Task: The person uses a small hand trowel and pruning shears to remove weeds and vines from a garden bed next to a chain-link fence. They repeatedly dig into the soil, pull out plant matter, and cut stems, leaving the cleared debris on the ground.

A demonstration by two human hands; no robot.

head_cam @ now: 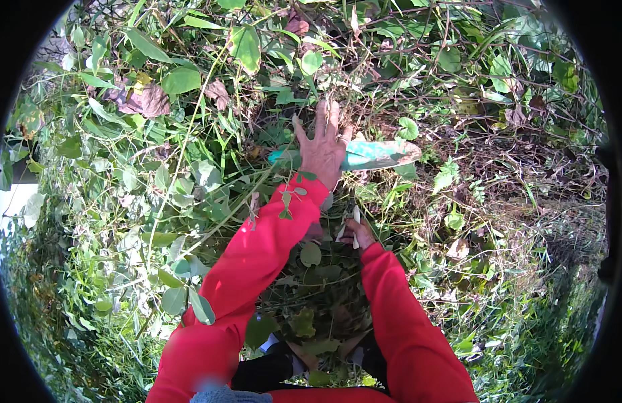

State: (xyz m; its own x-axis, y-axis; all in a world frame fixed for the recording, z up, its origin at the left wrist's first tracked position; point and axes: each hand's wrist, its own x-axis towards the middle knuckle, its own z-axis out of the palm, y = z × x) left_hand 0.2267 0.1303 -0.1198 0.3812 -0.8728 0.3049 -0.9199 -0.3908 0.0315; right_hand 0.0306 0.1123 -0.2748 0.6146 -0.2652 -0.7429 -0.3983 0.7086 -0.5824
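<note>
My left hand [323, 143] reaches forward, back upward, with its fingers spread among stems and grass. It lies across a long teal object [379, 154], whose right end is tapered and smeared with brown soil. The hand covers the object's middle, and I cannot tell what the object is. Closer to my body, my right hand [362, 234] is curled around a slender pale object [356, 226]. Leaves and shade hide the rest of that object. A thin leafy stem [285, 199] lies over my left sleeve.
Dense vines and broad green leaves [182, 80] surround both hands. Dry brown leaves [154, 101] lie at the upper left. Tangled dry stems [517, 161] spread to the right. A long pale-green stem [182, 148] slants upward on the left, and leaves [202, 306] hang beside my left arm.
</note>
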